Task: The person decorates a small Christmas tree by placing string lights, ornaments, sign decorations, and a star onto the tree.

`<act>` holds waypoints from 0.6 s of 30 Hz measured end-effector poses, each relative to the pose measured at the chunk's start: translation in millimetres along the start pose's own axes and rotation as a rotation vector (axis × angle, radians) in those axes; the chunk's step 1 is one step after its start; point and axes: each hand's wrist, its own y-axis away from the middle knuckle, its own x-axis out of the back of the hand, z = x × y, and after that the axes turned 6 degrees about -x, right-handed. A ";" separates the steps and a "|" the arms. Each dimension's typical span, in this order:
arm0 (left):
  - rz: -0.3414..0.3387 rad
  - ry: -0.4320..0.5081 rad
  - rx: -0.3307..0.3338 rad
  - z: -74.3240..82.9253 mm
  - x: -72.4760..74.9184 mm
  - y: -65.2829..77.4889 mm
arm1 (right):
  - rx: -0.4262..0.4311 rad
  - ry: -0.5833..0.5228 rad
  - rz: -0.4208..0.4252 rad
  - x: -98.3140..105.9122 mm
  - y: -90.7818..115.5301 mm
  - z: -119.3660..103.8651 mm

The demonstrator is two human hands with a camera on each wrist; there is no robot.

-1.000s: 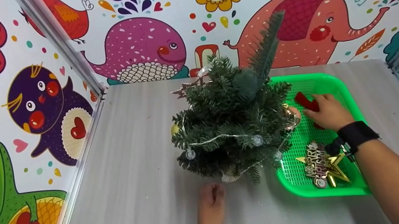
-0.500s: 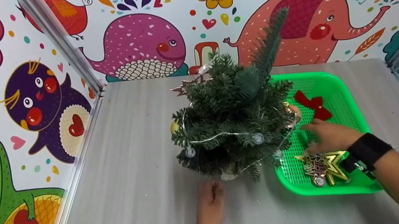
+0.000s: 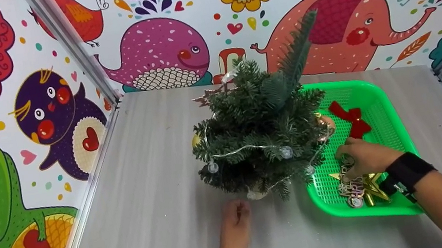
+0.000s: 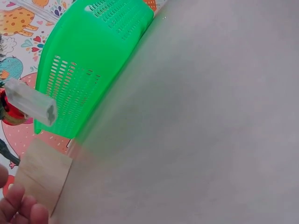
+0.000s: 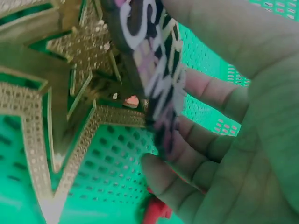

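A small green Christmas tree [image 3: 258,131] stands on the table, strung with clear bulbs and a few ornaments. My right hand [image 3: 370,155] reaches into the green basket [image 3: 400,134] at its right. Thumb and fingers grip a "Merry Christmas" sign [image 5: 156,79], whose lower part shows below the hand in the head view. Beside the sign lies a gold star [image 5: 39,116]. A red bow [image 3: 352,117] lies farther back in the basket. My left hand [image 3: 236,227] rests loosely curled in front of the tree, near its tan base [image 4: 44,172]; nothing shows in it.
Printed cartoon panels [image 3: 164,52] wall in the table [image 3: 157,175] at the back and sides. A clear bulb [image 4: 32,100] hangs near the left hand. A pink ornament [image 3: 326,128] on the tree overhangs the basket's left rim.
The right hand has let go of the red bow, leaving it in the basket, moved toward the front and taken hold of the sign. The left hand stays about where it was.
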 end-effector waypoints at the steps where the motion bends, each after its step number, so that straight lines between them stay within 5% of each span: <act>1: 0.001 -0.003 -0.002 0.1 -0.1 -0.1 | 0.006 -0.007 0.008 0.3 -0.2 -0.2; 7: -0.012 -0.023 -0.038 0.0 -1.2 -0.2 | 0.034 -0.071 0.038 2.5 0.2 -0.7; 18: 0.004 -0.045 -0.039 -4.0 1.2 -1.0 | 0.110 -0.330 -0.056 13.1 0.3 -3.0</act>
